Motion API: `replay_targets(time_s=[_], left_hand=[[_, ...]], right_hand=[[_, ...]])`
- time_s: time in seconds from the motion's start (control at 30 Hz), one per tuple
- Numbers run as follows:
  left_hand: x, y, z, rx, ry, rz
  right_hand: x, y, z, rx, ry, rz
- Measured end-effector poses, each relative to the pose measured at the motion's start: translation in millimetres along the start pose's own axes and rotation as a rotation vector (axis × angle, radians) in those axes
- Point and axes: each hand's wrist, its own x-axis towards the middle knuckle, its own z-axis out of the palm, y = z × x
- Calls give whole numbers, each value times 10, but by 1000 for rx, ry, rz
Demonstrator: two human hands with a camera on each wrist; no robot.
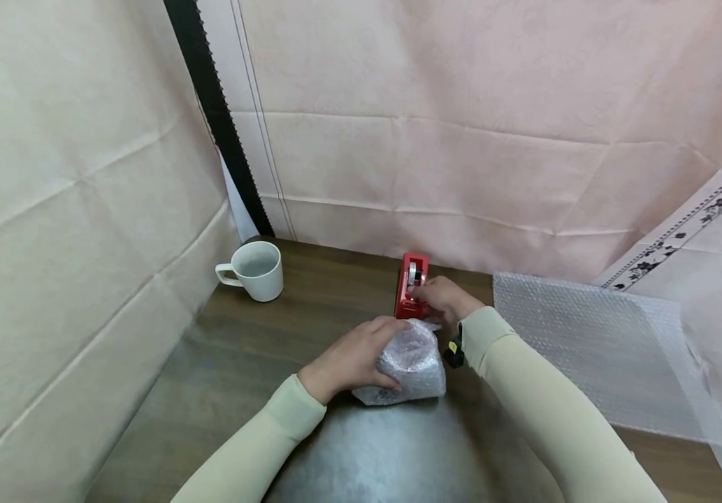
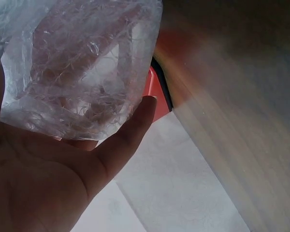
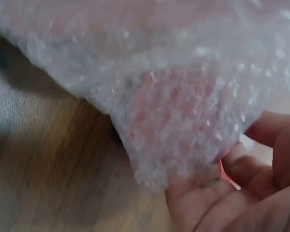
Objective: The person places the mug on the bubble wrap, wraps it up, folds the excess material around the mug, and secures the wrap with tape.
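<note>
A bundle of clear bubble wrap stands near the middle of the table, a round hollow showing at its top; the wrap blurs what is inside. My left hand grips it from the left, thumb on the near side and fingers over the far side. Just behind the bundle lies a red tape dispenser with a roll in it. The fingers of my right hand are bent around its near end. In the right wrist view, a corner of the bubble wrap partly covers the right fingertips.
A white mug stands at the back left, handle to the left. On the right a flat sheet of bubble wrap reaches the back edge of the wooden table. Pale cloth hangs behind and on both sides.
</note>
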Motion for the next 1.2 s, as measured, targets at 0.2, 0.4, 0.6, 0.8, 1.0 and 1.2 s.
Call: replay_targets(time_s=[0.2,0.4,0.6,0.8,1.0,1.2], left_hand=[[-9,2,-31,-3,-3,4],[-2,-4,8,-5,8,5],[-8,-18,34,-6,2,-13],[1,-12,30,12,19,4],[-15,-12,32,22,33,20],[-12,-23,39,17,39,14]], right_hand=[[-1,-12,-68,66,-76,41],[-2,80,-110,82,-88,36],[-63,103,-97,73,-83,47],[-145,109,-30,47,-59,64],[-251,173,2,-13,-40,5],[-353,184,-4,-48,-25,-15]])
